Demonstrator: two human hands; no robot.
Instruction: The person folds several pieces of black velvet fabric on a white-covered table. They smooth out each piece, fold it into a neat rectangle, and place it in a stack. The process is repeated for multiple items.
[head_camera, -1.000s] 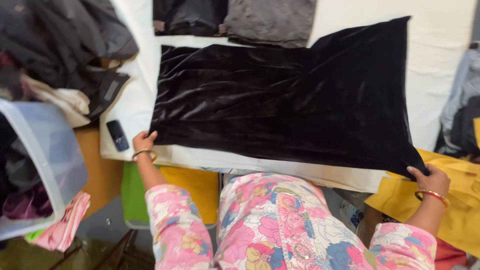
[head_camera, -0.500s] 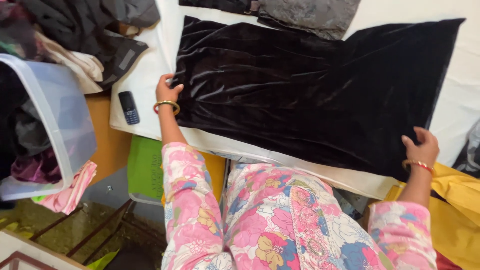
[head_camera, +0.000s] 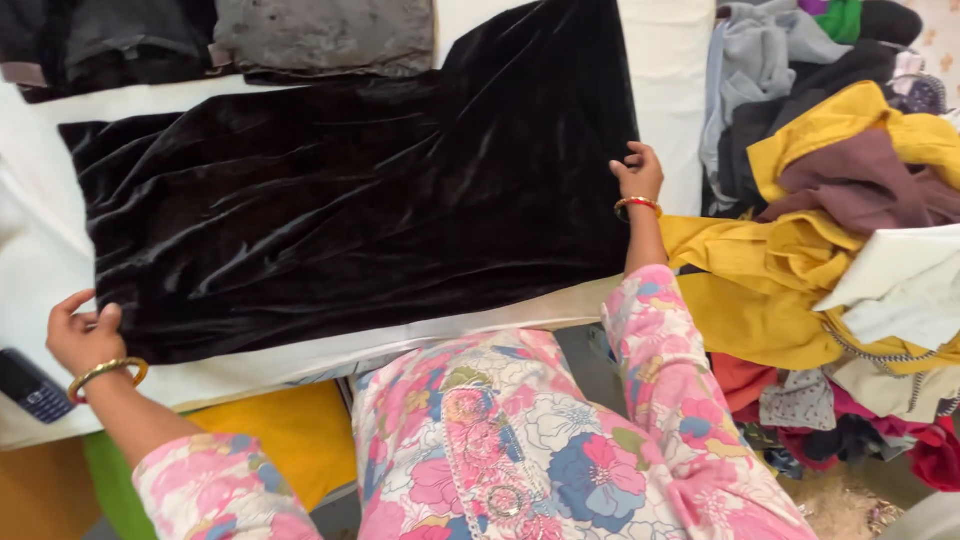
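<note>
Hands, two: left hand (head_camera: 82, 335) and right hand (head_camera: 640, 172) each apparently pinch one black velvet cloth (head_camera: 350, 210).

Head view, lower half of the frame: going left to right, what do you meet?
Dark phone → left hand → black velvet cloth → right hand → yellow garment → white cloth.

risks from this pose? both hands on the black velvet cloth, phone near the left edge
1. The phone lies at the table's near edge, close beside the left hand; a sideways tug could likely knock it off.
2. The black velvet cloth is pinched only at its two near corners; the right hand may drag ripples in rather than flatten it.
3. The heap of clothes crowds the right side and could snag the cloth.
</note>
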